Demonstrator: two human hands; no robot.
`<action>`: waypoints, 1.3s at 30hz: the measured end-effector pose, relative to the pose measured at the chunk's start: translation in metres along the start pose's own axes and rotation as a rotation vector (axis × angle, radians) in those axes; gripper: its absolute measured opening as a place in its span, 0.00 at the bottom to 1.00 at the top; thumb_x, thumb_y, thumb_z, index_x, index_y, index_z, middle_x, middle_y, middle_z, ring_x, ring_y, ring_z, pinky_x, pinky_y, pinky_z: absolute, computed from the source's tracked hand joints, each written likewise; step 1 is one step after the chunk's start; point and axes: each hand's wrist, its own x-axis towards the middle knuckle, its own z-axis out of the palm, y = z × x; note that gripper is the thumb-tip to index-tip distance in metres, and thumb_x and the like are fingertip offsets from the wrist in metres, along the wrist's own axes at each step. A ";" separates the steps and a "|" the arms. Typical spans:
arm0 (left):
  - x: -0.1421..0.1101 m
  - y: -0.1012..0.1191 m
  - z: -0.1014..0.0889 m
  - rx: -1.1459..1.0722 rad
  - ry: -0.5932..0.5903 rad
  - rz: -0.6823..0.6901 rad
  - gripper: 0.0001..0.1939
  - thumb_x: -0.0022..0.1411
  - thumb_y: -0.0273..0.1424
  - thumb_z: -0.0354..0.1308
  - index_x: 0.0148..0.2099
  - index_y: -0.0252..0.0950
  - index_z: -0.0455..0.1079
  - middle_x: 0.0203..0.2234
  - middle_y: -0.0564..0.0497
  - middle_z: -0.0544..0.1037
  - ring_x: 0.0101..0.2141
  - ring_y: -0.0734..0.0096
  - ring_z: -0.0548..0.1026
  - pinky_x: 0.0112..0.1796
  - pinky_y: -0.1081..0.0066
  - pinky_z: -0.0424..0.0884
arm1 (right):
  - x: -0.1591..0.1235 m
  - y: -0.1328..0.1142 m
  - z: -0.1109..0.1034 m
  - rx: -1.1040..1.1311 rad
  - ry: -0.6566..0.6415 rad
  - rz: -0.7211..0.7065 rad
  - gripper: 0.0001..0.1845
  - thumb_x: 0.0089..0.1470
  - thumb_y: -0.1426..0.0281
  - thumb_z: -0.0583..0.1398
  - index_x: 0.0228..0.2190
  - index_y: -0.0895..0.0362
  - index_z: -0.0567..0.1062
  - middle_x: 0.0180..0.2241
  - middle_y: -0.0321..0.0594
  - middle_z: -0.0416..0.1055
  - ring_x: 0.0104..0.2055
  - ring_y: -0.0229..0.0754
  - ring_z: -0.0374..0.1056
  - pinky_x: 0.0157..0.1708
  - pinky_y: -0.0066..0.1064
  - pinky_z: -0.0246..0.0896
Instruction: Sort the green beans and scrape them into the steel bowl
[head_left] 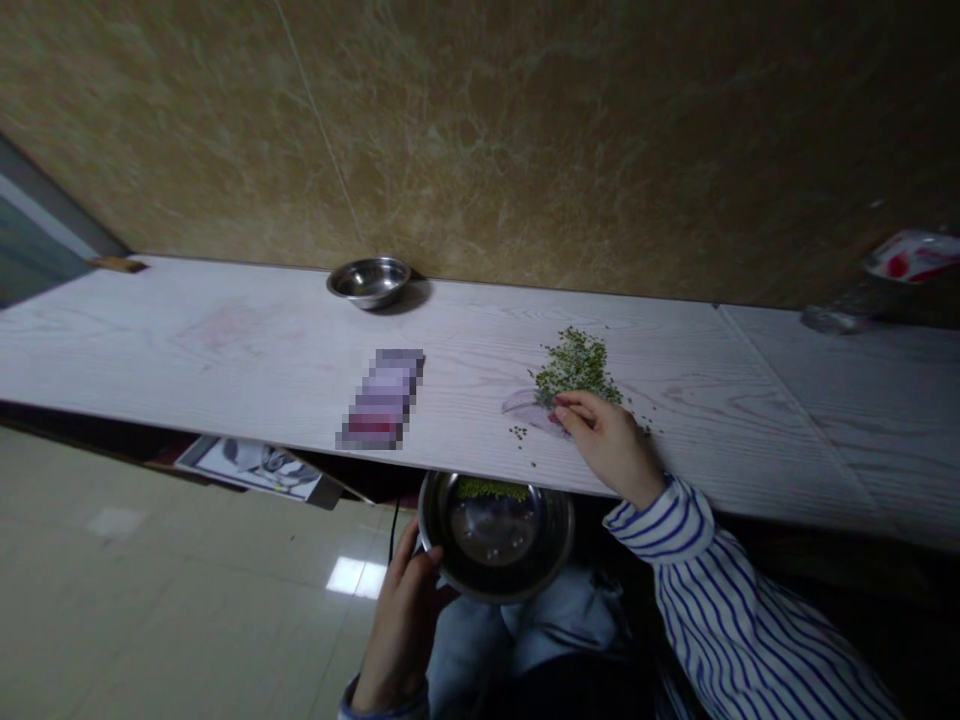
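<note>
Green beans lie heaped on the surface, just beyond my right hand, thumb and fingertips pressed together; pinched contents unclear. My left hand grips the left rim of the steel bowl, below the surface's near edge.

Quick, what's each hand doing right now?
Left hand: fingers curled on the rim of the large metal bowl.
Right hand: fingers pinched together beside the green pile; can't tell whether they hold anything.
</note>
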 end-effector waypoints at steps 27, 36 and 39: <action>-0.013 -0.012 0.000 -0.035 -0.008 -0.061 0.39 0.47 0.35 0.65 0.63 0.40 0.66 0.51 0.41 0.76 0.40 0.55 0.76 0.33 0.63 0.74 | -0.021 -0.016 0.003 0.137 -0.266 0.024 0.08 0.57 0.70 0.59 0.38 0.55 0.77 0.33 0.42 0.82 0.37 0.44 0.79 0.38 0.35 0.72; -0.018 -0.021 0.003 -0.023 -0.004 -0.064 0.38 0.45 0.33 0.64 0.62 0.39 0.67 0.45 0.44 0.77 0.35 0.62 0.75 0.31 0.66 0.71 | -0.037 -0.020 -0.013 0.172 -0.256 -0.006 0.07 0.56 0.70 0.59 0.36 0.54 0.78 0.32 0.41 0.82 0.36 0.43 0.79 0.37 0.34 0.73; -0.022 -0.027 0.006 -0.009 -0.033 -0.082 0.39 0.47 0.34 0.64 0.63 0.39 0.66 0.40 0.45 0.78 0.34 0.61 0.75 0.31 0.66 0.71 | -0.038 -0.019 -0.020 0.190 -0.181 -0.005 0.07 0.55 0.70 0.59 0.36 0.55 0.78 0.31 0.42 0.81 0.36 0.44 0.79 0.37 0.34 0.73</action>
